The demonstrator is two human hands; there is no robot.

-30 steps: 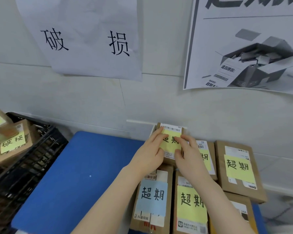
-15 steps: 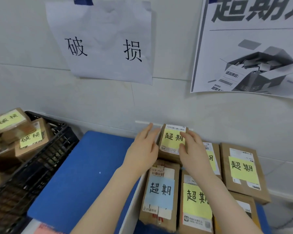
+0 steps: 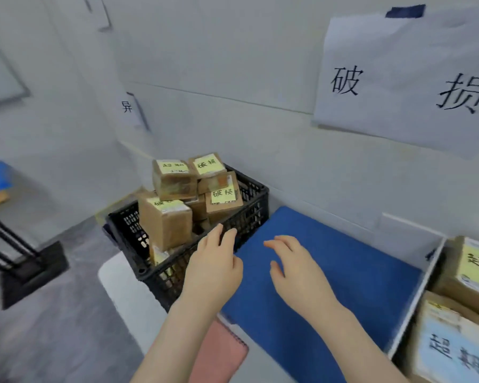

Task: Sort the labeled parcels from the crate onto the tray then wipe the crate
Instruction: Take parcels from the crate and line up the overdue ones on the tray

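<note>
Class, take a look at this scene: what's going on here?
A person is sorting parcels. Both hands are open and empty: the left hand hovers at the black crate, the right hand over the blue tray. Labeled parcels are piled in the crate; more parcels lie past the white divider on the right. A pink cloth lies by the tray's front edge.

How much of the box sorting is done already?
Partly done. A few sorted parcels lie in the tray's right section. The left hand and right hand are empty and open, near the black crate. Left to do: the piled parcels in the crate need moving, the blue tray section beside it holds none, and the crate is unwiped; a pink cloth lies nearby.
</note>
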